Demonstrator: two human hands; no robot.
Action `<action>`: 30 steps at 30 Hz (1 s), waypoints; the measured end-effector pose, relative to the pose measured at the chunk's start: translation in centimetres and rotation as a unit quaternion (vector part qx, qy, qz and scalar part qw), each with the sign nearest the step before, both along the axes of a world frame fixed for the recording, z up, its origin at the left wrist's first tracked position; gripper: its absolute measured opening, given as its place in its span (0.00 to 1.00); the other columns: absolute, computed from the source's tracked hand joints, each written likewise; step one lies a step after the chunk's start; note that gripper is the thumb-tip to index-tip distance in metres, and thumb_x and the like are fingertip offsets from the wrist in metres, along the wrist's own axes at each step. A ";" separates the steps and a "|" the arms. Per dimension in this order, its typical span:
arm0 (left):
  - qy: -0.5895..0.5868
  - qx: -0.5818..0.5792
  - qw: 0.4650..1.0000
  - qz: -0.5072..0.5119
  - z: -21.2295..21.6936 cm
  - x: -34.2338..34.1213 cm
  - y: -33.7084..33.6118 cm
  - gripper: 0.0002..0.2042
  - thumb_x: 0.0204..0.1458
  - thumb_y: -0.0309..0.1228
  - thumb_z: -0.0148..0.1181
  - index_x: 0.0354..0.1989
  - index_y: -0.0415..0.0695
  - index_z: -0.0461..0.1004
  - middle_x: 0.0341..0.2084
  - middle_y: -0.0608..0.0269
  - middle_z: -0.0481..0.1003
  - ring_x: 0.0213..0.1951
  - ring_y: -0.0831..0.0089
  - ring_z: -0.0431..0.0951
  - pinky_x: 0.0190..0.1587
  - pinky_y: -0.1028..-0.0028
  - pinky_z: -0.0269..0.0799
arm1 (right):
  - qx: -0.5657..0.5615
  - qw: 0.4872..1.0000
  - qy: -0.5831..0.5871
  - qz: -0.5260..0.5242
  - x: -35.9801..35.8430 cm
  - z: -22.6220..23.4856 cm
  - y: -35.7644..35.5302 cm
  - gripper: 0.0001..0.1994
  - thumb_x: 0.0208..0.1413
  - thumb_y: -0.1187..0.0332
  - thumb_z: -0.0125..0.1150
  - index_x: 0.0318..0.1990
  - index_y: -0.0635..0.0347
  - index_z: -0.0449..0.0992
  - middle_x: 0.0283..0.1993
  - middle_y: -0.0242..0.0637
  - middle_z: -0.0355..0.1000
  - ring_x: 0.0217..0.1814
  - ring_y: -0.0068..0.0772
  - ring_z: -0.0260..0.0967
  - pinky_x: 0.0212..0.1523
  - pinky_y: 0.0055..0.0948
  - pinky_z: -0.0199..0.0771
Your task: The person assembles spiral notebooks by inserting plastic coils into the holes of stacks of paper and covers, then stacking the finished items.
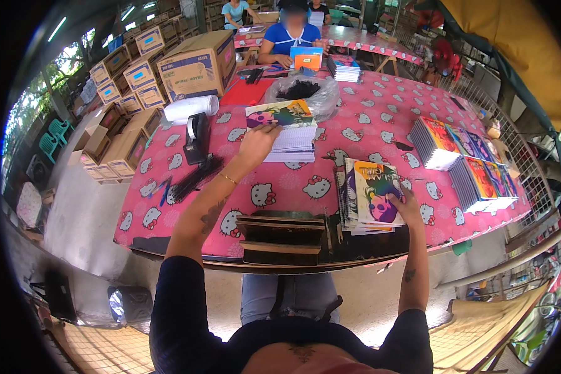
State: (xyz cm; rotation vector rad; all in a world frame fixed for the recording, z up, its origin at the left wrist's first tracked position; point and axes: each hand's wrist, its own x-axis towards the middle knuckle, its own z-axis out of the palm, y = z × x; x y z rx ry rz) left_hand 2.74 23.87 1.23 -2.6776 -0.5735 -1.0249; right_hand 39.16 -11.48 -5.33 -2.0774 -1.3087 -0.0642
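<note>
A dark navy short-sleeved top (182, 311) and pale blue jeans (255, 293) are worn. A thin gold-coloured bracelet (228, 178) circles the wrist (237, 169) behind the left hand (260, 141); dark tattoos (213, 215) mark the left forearm (199, 209), right forearm (416, 258) and chest (274, 358).

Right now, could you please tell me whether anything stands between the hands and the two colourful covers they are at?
Nothing visible does: the left hand touches the far cover at its near edge, and the right hand touches the near cover at its right side.
</note>
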 end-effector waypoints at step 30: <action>-0.016 -0.030 0.997 0.063 -0.8 -11.8 -22.4 0.20 0.61 0.32 0.57 0.60 0.37 0.73 0.63 0.47 0.69 0.66 0.56 0.68 0.72 0.52 0.46 | 0.212 0.808 0.474 0.279 -25.6 -1.7 3.7 0.28 0.58 0.74 0.68 0.65 0.61 0.65 0.58 0.41 0.70 0.59 0.29 0.68 0.59 0.27 0.67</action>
